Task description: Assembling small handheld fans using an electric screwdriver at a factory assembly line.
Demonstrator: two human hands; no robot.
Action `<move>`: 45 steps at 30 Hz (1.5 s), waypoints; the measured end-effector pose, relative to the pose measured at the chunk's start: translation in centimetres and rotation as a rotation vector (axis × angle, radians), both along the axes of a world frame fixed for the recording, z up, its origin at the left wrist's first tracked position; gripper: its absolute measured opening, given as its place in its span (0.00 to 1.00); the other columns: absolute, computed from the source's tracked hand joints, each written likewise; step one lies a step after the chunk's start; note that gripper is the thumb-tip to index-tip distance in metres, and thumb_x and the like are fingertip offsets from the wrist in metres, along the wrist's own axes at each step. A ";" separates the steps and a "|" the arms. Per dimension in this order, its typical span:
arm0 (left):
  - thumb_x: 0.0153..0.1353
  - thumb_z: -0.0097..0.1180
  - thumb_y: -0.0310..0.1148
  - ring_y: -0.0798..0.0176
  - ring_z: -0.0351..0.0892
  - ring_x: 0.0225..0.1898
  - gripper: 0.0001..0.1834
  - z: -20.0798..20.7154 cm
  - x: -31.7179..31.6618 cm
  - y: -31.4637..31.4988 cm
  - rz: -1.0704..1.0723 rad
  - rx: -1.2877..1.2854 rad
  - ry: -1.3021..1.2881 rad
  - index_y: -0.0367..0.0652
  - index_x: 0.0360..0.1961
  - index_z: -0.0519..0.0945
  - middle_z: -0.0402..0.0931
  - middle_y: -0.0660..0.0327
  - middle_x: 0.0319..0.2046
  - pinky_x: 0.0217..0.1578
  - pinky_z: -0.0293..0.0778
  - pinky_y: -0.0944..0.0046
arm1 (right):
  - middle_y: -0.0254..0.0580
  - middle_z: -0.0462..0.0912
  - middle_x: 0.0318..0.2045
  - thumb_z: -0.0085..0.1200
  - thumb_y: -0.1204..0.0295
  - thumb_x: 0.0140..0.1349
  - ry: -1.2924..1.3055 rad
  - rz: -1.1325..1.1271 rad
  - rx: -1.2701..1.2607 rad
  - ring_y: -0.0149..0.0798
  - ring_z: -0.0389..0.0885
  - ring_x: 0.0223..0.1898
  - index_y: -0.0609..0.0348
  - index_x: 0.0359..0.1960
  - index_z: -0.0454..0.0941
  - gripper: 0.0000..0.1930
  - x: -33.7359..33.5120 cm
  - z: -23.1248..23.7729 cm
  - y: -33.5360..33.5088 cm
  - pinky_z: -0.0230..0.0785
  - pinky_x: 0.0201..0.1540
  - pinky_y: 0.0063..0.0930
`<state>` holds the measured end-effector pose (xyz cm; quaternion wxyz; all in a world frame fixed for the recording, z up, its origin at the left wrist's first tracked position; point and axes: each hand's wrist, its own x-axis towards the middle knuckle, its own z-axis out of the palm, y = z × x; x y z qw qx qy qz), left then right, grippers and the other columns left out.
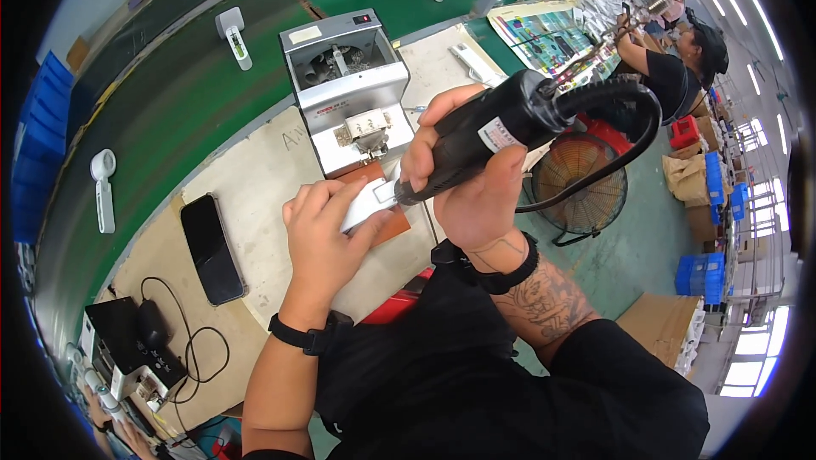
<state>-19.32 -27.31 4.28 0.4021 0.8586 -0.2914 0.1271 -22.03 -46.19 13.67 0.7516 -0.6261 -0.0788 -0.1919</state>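
The right hand (476,197) has a full, closed grip around a black electric screwdriver (489,124), its tip angled down onto a small white part (367,202). The left hand (323,235) pins that part with fingers curled over it, thumb alongside, on a brown block (393,224) at the desk (255,180) edge, just in front of the grey screw feeder (347,78). The driver's thick black cable (625,150) loops off to the right, above a floor fan (582,184).

From where I stand, the risks look plain. The left fingertips sit very near the bit, so a slip off the screw head could catch them or scar the white plastic. The part is held only by hand, so torque could twist it loose. The cable's pull could tip the driver off upright and drive a screw crooked.

A black phone (211,248) lies flat to the left, well apart. More white parts ride the green belt (170,103) beyond. Another person (671,69) works further along the line.
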 end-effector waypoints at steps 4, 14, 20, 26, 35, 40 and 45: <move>0.53 0.83 0.44 0.59 0.79 0.48 0.28 -0.2 0.1 -0.1 -0.005 0.005 -0.009 0.47 0.54 0.91 0.83 0.67 0.43 0.53 0.64 0.54 | 0.37 0.81 0.29 0.68 0.28 0.62 -0.033 0.007 0.190 0.26 0.78 0.29 0.67 0.54 0.76 0.47 0.2 -1.4 0.6 0.69 0.33 0.22; 0.54 0.82 0.41 0.56 0.80 0.51 0.29 0.5 -0.3 -0.2 -0.032 0.040 -0.003 0.46 0.57 0.89 0.83 0.64 0.47 0.54 0.65 0.53 | 0.36 0.77 0.26 0.60 0.18 0.57 0.024 0.022 0.070 0.29 0.75 0.28 0.59 0.50 0.69 0.50 -0.3 -1.4 1.1 0.69 0.34 0.25; 0.57 0.76 0.36 0.51 0.79 0.56 0.29 1.5 -1.0 0.5 -0.087 0.099 0.023 0.43 0.61 0.86 0.82 0.59 0.52 0.56 0.65 0.50 | 0.38 0.78 0.26 0.62 0.21 0.60 -0.012 0.018 0.067 0.29 0.78 0.28 0.61 0.49 0.72 0.48 -0.8 -0.6 0.8 0.72 0.33 0.24; 0.61 0.75 0.34 0.42 0.81 0.57 0.26 2.1 -1.5 2.1 -0.185 0.115 -0.001 0.42 0.60 0.84 0.85 0.51 0.54 0.59 0.71 0.46 | 0.34 0.79 0.29 0.51 0.22 0.69 -0.006 0.072 0.209 0.32 0.78 0.28 0.60 0.56 0.73 0.46 -1.6 0.9 -0.5 0.72 0.33 0.30; 0.74 0.65 0.29 0.71 0.75 0.34 0.34 3.7 5.0 15.4 0.315 -0.203 0.421 0.47 0.79 0.69 0.84 0.66 0.39 0.35 0.70 0.68 | 0.32 0.75 0.30 0.52 0.18 0.65 -0.305 0.080 0.194 0.29 0.74 0.28 0.58 0.55 0.69 0.49 -7.8 5.0 -11.3 0.68 0.37 0.32; 0.77 0.57 0.31 0.58 0.82 0.60 0.26 0.9 18.8 21.9 0.519 -0.058 0.414 0.46 0.74 0.76 0.82 0.49 0.59 0.62 0.74 0.62 | 0.32 0.73 0.27 0.49 0.16 0.64 -0.087 -0.138 0.096 0.28 0.73 0.26 0.59 0.52 0.68 0.50 -7.5 0.2 -12.9 0.67 0.33 0.29; 0.76 0.60 0.45 0.42 0.79 0.67 0.26 -1.3 29.3 18.5 0.600 0.577 0.173 0.43 0.68 0.82 0.78 0.41 0.66 0.69 0.71 0.51 | 0.32 0.76 0.25 0.62 0.14 0.50 0.083 -0.298 0.096 0.28 0.76 0.25 0.60 0.49 0.73 0.54 -8.0 -0.9 -13.0 0.71 0.33 0.26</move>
